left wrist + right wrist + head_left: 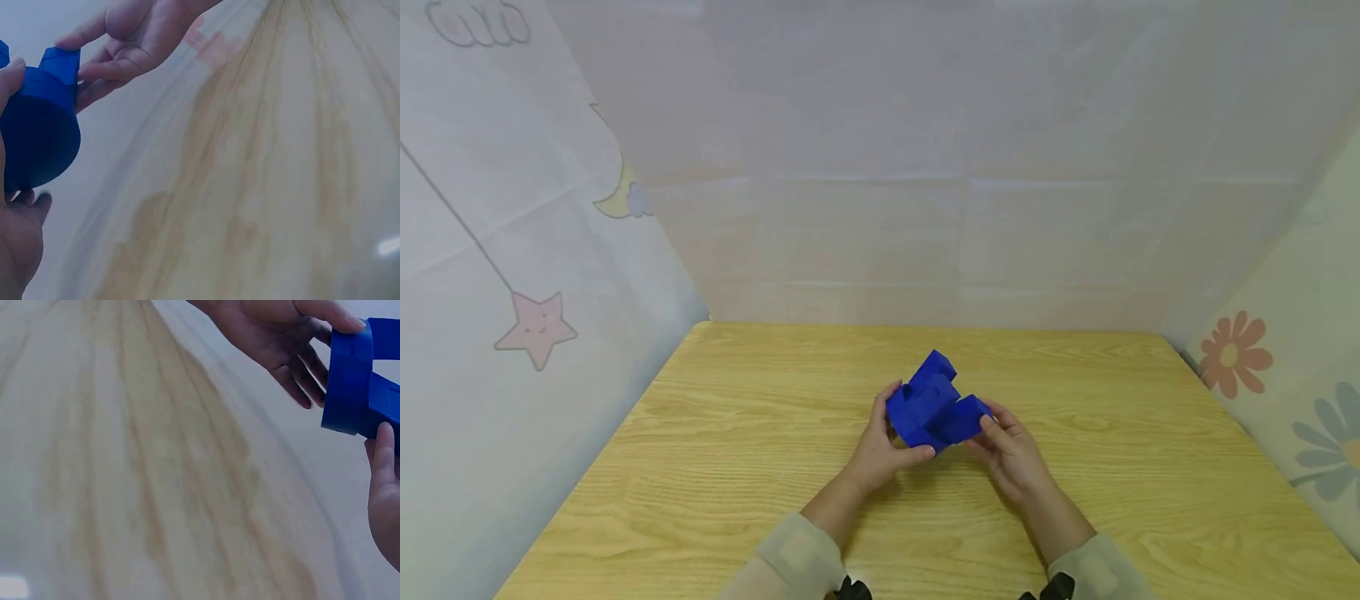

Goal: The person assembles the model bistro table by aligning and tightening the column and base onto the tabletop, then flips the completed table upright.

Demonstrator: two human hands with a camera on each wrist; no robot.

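Our left hand [880,446] curls its grip around the left side of the blue block puzzle [934,407], thumb pressed under its near face. We hold the puzzle just above the middle of the tabletop [715,467], tilted, with one block jutting toward the far edge. Our right hand [1011,454] pinches the right-hand block between fingertips and thumb. To do this well, we judge the left should brace firmly while the right works its piece gently.
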